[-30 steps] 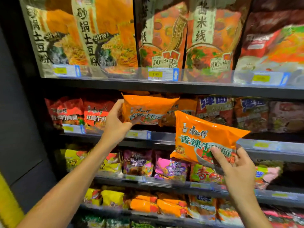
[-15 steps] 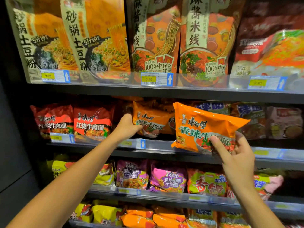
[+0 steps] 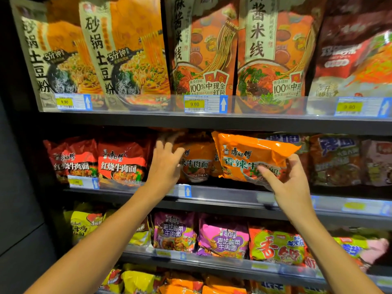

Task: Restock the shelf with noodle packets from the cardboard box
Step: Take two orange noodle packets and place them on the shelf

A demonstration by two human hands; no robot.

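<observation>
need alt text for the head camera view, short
A right hand holds an orange noodle packet at the second shelf, while the open left hand touches an orange packet already there. Red packets sit to the left.

The noodle packet [image 3: 252,158] in the right hand [image 3: 290,183] is bright orange with white and green lettering and a red bowl picture. The packets [image 3: 97,160] at the left of that shelf are red with white script. Below sit purple packets [image 3: 222,236] and yellow ones [image 3: 84,228]. Price tags [image 3: 194,104] are yellow on white, with blue arrow panels.
</observation>
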